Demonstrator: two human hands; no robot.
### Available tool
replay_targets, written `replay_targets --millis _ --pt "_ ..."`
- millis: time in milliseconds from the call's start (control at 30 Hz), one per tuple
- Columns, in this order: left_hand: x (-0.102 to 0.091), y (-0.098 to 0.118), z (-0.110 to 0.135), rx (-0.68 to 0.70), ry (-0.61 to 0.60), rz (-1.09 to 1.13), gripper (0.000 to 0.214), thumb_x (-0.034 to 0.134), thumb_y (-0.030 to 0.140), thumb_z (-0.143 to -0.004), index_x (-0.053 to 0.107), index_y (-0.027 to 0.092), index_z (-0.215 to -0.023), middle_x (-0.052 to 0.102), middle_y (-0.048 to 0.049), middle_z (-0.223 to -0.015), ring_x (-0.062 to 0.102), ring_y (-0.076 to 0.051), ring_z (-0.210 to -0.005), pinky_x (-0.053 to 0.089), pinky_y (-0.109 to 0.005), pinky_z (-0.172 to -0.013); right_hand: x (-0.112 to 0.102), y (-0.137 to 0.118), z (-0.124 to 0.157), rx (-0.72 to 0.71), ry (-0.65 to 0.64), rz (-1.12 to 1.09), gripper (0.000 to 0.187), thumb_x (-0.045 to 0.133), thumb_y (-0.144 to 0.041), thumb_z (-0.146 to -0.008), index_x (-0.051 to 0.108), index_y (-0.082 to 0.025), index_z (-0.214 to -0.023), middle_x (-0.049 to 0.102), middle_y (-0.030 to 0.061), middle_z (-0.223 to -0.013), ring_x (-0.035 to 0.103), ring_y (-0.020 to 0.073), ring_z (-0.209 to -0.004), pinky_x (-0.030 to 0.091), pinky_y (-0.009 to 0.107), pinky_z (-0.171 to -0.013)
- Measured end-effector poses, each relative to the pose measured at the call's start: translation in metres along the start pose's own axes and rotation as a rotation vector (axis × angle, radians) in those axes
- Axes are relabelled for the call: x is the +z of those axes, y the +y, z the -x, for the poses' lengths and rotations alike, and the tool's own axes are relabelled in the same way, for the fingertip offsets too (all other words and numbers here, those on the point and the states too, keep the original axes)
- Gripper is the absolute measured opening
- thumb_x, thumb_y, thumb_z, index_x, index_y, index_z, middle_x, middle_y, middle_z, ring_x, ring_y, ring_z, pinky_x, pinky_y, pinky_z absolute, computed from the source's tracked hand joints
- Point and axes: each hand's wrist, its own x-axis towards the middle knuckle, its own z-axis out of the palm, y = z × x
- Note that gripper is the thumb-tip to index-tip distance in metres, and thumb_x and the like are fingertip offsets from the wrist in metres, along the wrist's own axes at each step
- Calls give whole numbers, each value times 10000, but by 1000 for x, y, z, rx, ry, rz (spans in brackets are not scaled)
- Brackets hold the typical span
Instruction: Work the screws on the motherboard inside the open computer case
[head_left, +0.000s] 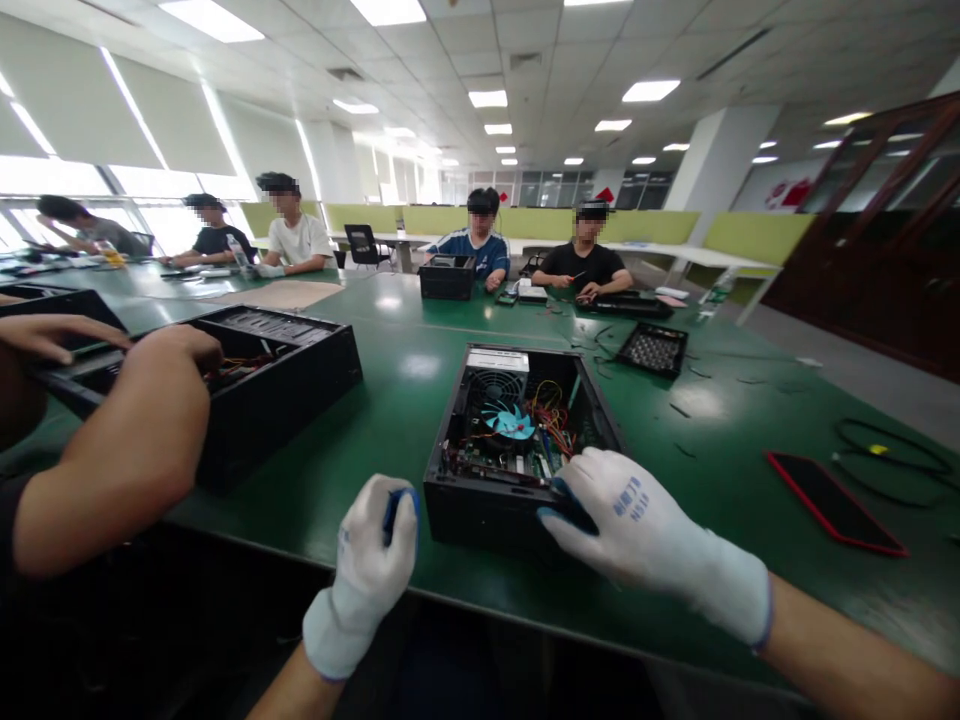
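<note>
An open black computer case lies on the green table in front of me, its inside facing up. In it are a light-blue fan, a silver power supply, coloured cables and a circuit board. My right hand, in a white glove with blue palm coating, grips the near right edge of the case, thumb on the front wall, fingers over the rim. My left hand, gloved the same way, is curled closed just left of the case, apart from it. Whatever its fingers enclose is hidden.
Beside me on the left, a co-worker's arms reach into another black case. Right of my case lie a red-edged black panel, a black cable and a black tray. Several people sit around the table.
</note>
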Motion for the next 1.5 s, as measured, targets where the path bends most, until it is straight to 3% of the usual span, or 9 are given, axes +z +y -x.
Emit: replay_targets --millis 133,333,533,667,800,900,1067,1300,1500 --pt "-23 54 -26 117 -112 19 183 469 297 -1027 584 205 -917 592 -24 -855 570 -169 -780 445 -309 -730 -18 -14 34 -20 -16 -85 351 527 -518 -983 634 -202 -876 642 77 -834 554 221 -753 402 366 -725" --pt "-21 99 -35 259 -543 -118 207 495 354 -1028 603 212 -923 603 -16 -891 601 -173 -801 447 -312 -730 -38 -30 66 -73 -53 -186 231 541 -410 -993 651 -216 -929 672 61 -861 575 211 -767 401 360 -733" --pt "-15 108 -17 476 -659 -288 239 457 404 -1047 574 224 -941 593 -17 -890 578 -186 -736 429 -332 -644 -50 -22 58 -113 -233 -302 296 470 -415 -1052 683 -227 -971 710 48 -904 638 175 -791 435 298 -725" --pt "-11 115 -19 517 -705 -329 228 474 416 -1042 596 228 -997 628 -27 -938 617 -191 -760 472 -326 -665 -31 -1 12 -85 -266 -26 378 514 -498 -1019 697 -168 -1046 726 127 -994 672 247 -901 464 347 -791" --pt "-4 118 -29 496 -730 -335 239 488 416 -1027 612 214 -996 649 -39 -959 650 -195 -792 505 -318 -693 -7 5 -36 -66 -470 149 461 639 -576 -917 728 -152 -1075 740 153 -1029 704 302 -967 497 364 -791" --pt "0 117 -33 470 -767 -332 258 494 435 -1021 624 213 -1005 662 -38 -954 667 -192 -799 521 -310 -710 2 -3 -54 -104 -585 193 410 699 -512 -882 744 -149 -1066 757 150 -1036 715 312 -998 511 362 -803" --pt "0 116 -33 451 -797 -370 263 496 439 -1022 620 208 -999 670 -40 -959 683 -197 -819 536 -312 -747 2 -7 -52 -177 -593 142 208 581 -227 -933 728 -178 -1072 774 107 -968 742 269 -926 515 336 -744" --pt "1 118 -36 418 -841 -334 260 522 448 -1017 624 210 -1003 689 -45 -984 698 -214 -894 546 -328 -811 -25 6 -37 -23 -482 133 225 563 -335 -944 715 -187 -1018 768 122 -982 746 290 -924 530 349 -756" --pt "14 118 -47 436 -859 -377 268 531 427 -1016 647 190 -1062 695 -66 -1009 701 -228 -935 553 -342 -844 -25 5 -33 45 -544 193 192 591 -219 -900 737 -172 -1014 774 148 -963 755 297 -901 545 352 -734"
